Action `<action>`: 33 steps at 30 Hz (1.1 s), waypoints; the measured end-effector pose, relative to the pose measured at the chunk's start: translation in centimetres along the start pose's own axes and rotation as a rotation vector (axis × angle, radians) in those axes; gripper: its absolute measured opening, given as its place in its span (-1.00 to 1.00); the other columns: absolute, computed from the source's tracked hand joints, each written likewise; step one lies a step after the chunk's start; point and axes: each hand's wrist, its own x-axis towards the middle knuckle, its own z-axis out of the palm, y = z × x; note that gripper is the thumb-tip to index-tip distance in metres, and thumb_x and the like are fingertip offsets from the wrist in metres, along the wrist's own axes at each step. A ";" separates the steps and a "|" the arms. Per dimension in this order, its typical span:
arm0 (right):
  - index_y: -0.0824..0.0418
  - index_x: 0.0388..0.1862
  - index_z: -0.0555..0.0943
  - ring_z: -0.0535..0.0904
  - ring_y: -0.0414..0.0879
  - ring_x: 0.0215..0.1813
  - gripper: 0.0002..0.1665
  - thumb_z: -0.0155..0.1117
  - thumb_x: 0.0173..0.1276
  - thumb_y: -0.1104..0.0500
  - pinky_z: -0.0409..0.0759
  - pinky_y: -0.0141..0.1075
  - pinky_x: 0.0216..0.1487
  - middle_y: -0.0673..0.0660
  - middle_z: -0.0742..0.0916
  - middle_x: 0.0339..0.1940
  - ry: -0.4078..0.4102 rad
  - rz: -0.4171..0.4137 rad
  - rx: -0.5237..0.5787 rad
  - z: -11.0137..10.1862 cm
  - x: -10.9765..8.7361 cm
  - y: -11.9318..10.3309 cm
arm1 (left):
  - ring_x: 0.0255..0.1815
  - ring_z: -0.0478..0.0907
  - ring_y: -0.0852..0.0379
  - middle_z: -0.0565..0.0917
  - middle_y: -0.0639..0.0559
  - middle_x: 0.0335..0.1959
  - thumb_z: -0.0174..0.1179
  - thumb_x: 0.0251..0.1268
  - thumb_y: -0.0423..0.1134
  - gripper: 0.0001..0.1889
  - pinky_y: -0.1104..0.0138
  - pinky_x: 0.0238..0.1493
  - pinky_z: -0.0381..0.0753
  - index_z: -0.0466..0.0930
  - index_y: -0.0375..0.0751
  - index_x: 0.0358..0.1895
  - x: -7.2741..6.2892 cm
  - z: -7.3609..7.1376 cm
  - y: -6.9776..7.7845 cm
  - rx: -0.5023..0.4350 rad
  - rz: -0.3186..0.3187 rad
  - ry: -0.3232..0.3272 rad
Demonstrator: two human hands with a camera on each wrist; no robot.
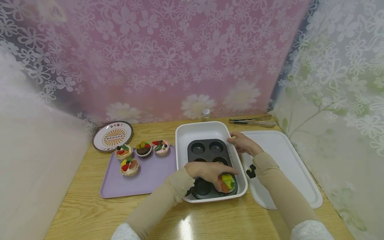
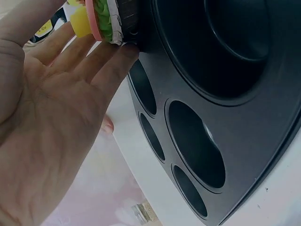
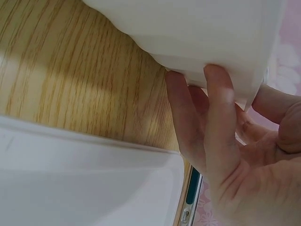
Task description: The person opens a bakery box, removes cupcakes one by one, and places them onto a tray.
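My left hand (image 1: pixel 205 170) holds a toy fruit cupcake (image 1: pixel 228 184) at the near right cup of the dark muffin tin (image 1: pixel 207 144). The cupcake has yellow, green and red toppings; in the left wrist view its dark ribbed base (image 2: pixel 128 19) shows beside the fingers. The tin lies inside a deep white rectangular dish (image 1: pixel 204 130), its other visible cups bare. My right hand (image 1: pixel 244 144) grips the dish's right side, thumb at the rim and fingers against the outer wall (image 3: pixel 197 42) in the right wrist view.
On the left, a lilac tray (image 1: pixel 150 183) bears several toy cupcakes (image 1: pixel 130 167). A patterned plate (image 1: pixel 113 136) stands behind it. A white tray (image 1: pixel 295 166) lies to the right, below tongs (image 1: pixel 253 121). A small lidded jar (image 1: pixel 206 115) stands by the back curtain.
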 end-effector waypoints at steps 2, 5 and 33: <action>0.23 0.48 0.30 0.74 0.07 0.07 -0.49 -0.04 0.75 -0.03 0.74 -0.09 0.01 0.37 0.61 0.27 0.000 -0.004 -0.007 -0.1 0.0 0.0 | 0.54 0.31 0.23 0.35 0.16 0.62 0.57 0.21 -0.23 -0.03 0.40 0.51 0.33 0.25 0.18 0.66 0.0 0.1 0.2 0.023 0.001 -0.002; 0.22 0.48 0.30 0.73 0.08 0.08 -0.48 -0.04 0.75 -0.04 0.73 -0.10 0.01 0.37 0.61 0.29 0.003 -0.004 -0.014 -0.1 -0.1 -0.1 | 0.50 0.34 0.25 0.38 0.17 0.60 0.55 0.22 -0.25 -0.06 0.43 0.50 0.35 0.27 0.16 0.65 0.0 0.3 0.5 0.059 0.009 -0.001; 0.20 0.47 0.31 0.72 0.05 0.03 -0.48 -0.01 0.74 -0.05 0.73 -0.12 -0.03 0.32 0.62 0.22 0.010 0.003 0.001 0.0 0.0 0.2 | 0.23 0.50 0.28 0.59 0.10 0.34 0.48 0.32 -0.24 -0.37 0.50 0.34 0.43 0.53 0.00 0.45 0.8 0.5 1.3 0.291 0.060 0.011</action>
